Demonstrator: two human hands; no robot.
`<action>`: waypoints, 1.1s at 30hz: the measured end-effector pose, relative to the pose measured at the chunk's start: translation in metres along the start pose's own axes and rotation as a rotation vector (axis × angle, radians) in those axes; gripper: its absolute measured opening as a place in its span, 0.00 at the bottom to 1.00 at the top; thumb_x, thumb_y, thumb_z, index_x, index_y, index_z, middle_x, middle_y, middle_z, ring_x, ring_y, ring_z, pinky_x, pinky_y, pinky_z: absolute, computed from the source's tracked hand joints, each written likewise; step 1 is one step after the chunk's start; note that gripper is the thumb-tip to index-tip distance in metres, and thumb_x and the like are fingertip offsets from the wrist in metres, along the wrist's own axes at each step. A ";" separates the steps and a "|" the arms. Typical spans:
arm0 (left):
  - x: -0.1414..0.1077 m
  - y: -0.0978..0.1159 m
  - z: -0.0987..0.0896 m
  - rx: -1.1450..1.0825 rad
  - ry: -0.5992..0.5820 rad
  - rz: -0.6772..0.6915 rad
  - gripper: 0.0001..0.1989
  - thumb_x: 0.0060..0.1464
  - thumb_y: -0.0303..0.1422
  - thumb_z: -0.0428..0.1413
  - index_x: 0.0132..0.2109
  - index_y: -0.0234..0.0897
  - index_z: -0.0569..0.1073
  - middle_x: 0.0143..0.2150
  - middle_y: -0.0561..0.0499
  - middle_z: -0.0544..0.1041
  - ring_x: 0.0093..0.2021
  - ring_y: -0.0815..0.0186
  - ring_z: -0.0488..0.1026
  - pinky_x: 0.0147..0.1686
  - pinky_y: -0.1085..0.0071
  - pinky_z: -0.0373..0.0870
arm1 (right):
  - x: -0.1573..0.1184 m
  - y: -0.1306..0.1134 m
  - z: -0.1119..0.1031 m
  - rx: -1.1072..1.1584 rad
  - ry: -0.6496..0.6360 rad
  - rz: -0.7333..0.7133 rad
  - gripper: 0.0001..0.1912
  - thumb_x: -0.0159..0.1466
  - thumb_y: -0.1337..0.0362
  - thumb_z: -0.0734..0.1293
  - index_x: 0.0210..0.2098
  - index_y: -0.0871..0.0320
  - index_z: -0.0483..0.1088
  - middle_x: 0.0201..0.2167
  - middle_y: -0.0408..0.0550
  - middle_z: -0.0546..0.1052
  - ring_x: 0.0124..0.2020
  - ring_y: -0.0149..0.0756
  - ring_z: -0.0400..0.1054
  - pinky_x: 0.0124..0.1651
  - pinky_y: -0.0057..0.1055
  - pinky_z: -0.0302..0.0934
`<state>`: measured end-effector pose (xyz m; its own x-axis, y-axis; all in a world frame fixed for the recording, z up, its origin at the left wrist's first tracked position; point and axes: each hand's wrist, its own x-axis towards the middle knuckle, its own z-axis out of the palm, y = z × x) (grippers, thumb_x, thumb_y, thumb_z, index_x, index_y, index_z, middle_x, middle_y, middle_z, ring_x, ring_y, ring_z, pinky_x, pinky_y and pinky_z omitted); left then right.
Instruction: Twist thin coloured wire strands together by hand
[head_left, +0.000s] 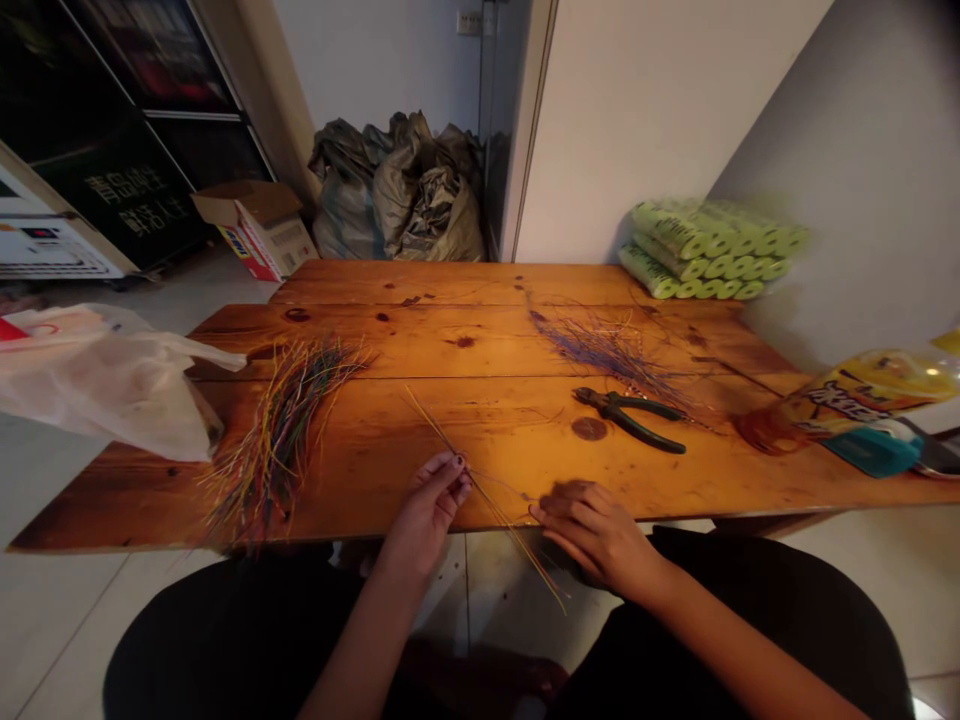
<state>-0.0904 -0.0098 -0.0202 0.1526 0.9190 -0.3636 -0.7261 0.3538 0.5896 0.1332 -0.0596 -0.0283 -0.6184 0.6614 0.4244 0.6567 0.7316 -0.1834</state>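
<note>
Pinching a thin sheaf of wires (491, 497) slanting over the front edge of the wooden table (517, 455) at lower centre, the left hand (426, 515) grips firmly; the half-open right hand (592, 535) lies just beside, holding nothing, below green-handled pliers (630, 420).

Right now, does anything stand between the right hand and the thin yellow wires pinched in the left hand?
Nothing visible does. The right hand lies close beside the thin yellow wires held in the left hand. The dark-green-handled steel pliers lie farther away, beyond the right hand, out of the way.
</note>
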 end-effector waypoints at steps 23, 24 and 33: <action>-0.002 0.003 0.004 0.007 0.072 0.008 0.08 0.35 0.23 0.64 0.26 0.31 0.73 0.23 0.55 0.72 0.22 0.77 0.69 0.21 0.85 0.69 | -0.008 -0.004 0.002 -0.057 0.133 0.019 0.08 0.63 0.69 0.62 0.39 0.61 0.71 0.29 0.51 0.72 0.36 0.38 0.67 0.38 0.34 0.65; -0.002 0.003 0.004 0.007 0.070 0.008 0.08 0.35 0.23 0.64 0.26 0.31 0.72 0.23 0.55 0.72 0.22 0.77 0.69 0.21 0.85 0.69 | -0.008 -0.004 0.002 -0.051 0.127 0.024 0.08 0.63 0.69 0.62 0.39 0.61 0.71 0.29 0.51 0.72 0.36 0.38 0.67 0.38 0.35 0.65; 0.001 0.000 0.000 -0.020 0.040 0.004 0.10 0.32 0.25 0.66 0.26 0.31 0.73 0.23 0.55 0.72 0.22 0.78 0.69 0.21 0.85 0.69 | -0.007 -0.006 0.005 -0.044 0.107 -0.003 0.09 0.63 0.71 0.61 0.40 0.62 0.70 0.32 0.52 0.74 0.38 0.38 0.68 0.43 0.37 0.65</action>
<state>-0.0908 -0.0086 -0.0207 0.1229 0.9126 -0.3900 -0.7398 0.3462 0.5769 0.1310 -0.0678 -0.0344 -0.5722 0.6361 0.5177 0.6748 0.7239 -0.1436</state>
